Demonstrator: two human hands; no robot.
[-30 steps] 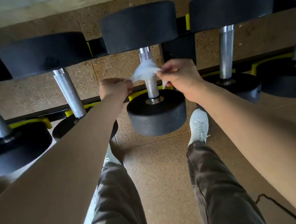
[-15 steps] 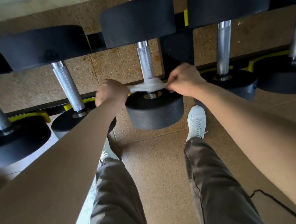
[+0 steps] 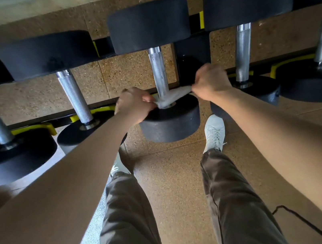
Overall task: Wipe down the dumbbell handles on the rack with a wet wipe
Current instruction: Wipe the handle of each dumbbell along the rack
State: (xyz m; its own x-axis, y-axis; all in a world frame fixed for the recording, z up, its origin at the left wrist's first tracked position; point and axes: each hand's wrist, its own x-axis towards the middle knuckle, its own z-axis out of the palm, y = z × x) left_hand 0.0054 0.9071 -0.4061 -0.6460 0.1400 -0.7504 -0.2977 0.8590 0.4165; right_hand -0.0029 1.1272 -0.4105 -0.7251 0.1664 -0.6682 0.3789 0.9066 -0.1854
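Taut round the handle (image 3: 158, 69) at its six-o'clock end, the wet wipe (image 3: 173, 97) is pinched by left hand (image 3: 134, 105) and right hand (image 3: 211, 84) — the knurling may snag and tear it.

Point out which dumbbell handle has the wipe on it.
The middle handle, third from left: the left hand and right hand stretch the wet wipe across its near end.

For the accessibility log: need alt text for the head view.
The left hand and right hand pinch the ends of a white wipe stretched across the near end of the middle dumbbell's handle. Other dumbbells lie either side on the rack.
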